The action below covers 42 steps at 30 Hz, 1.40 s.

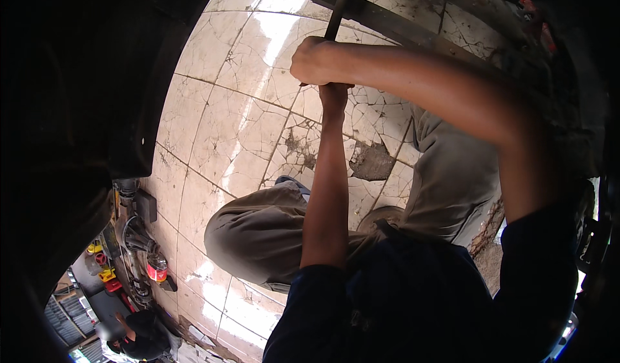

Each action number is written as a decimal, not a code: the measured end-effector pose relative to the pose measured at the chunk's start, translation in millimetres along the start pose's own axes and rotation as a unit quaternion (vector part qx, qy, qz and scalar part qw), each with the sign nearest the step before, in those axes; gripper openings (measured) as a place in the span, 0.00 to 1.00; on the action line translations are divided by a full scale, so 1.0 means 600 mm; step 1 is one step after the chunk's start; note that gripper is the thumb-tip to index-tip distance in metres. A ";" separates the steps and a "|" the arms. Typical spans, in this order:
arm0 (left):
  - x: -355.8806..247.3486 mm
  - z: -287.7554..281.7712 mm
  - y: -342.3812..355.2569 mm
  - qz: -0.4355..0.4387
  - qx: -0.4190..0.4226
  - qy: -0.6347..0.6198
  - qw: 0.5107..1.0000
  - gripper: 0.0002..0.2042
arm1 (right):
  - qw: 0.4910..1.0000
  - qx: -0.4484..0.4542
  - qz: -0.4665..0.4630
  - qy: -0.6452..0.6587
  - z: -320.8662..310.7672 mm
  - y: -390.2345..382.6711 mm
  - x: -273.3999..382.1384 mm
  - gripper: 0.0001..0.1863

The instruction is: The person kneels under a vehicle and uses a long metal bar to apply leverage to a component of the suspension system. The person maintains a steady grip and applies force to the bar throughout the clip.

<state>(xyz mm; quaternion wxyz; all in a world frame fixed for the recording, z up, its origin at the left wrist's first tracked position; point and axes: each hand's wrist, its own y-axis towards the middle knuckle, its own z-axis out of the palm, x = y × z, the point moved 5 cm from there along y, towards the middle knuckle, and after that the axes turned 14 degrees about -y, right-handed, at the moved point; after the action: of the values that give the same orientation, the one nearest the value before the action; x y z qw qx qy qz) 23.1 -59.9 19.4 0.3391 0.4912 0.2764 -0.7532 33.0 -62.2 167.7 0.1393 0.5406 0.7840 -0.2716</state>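
Head view. Cracked pale tile floor [219,124], streaked with sunlight, one broken patch [372,161] in front of me. Dark bulk [71,104] fills the left side. Beyond its lower edge: greasy metal parts [134,234], a bottle with a red label [157,271], and another person [142,337] low in the corner, well apart from me. A dark beam [381,19] slants across the top.

Step in hand, as I judge it: holding and steadying the dark rod [340,8] with both arms. The rod stands out from the top of my fist, leans slightly right, and runs past the beam to the upper edge; its far end is out of sight. Whether it touches the beam, I cannot tell.

My right hand [314,61] is closed in a fist, its grip wrapped about the rod. My left hand [334,93] sits just below, mostly covered by the right; I cannot tell how far its fingers are closed, or on what.

Next move, my judgement: calls for a firm right grip and force kept in line with the rod, as a sideways slip could knock knuckles on the beam.

Pose: left arm nearly straight, reaching up the middle between my bent knees. Right elbow raised wide, bent sharply, forearm laid across, wrist crossing over the left. Seated low, legs folded.
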 end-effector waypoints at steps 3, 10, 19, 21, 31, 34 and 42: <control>-0.004 -0.001 -0.003 0.004 0.004 0.001 1.000 0.18 | 0.998 0.047 -0.036 0.020 -0.010 0.001 0.002 0.07; 0.005 -0.005 0.000 -0.042 -0.030 -0.071 0.996 0.07 | 0.986 0.095 0.001 0.136 -0.001 0.005 -0.027 0.09; 0.003 -0.008 -0.002 -0.033 -0.014 -0.061 0.998 0.05 | 0.974 0.089 0.030 0.205 0.013 0.007 -0.029 0.18; 0.005 -0.005 -0.002 -0.024 -0.014 -0.072 0.997 0.06 | 0.975 0.108 0.009 0.194 0.003 0.002 -0.030 0.18; 0.004 -0.006 -0.002 -0.022 -0.027 -0.062 0.997 0.07 | 0.978 0.121 0.005 0.172 -0.029 -0.021 -0.030 0.13; 0.013 -0.006 0.001 -0.023 -0.018 -0.071 0.997 0.07 | 0.976 0.098 0.022 0.191 -0.002 -0.014 -0.035 0.12; 0.014 -0.008 0.004 -0.030 -0.026 -0.058 0.998 0.08 | 0.986 0.070 0.026 0.148 -0.008 -0.012 -0.031 0.10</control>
<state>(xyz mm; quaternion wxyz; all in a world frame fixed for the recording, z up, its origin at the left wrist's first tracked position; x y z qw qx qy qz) 25.0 -59.7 9.6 0.3442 0.4292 0.2909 -0.7827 33.5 -76.1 183.1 -0.0092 0.6034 0.7607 -0.2390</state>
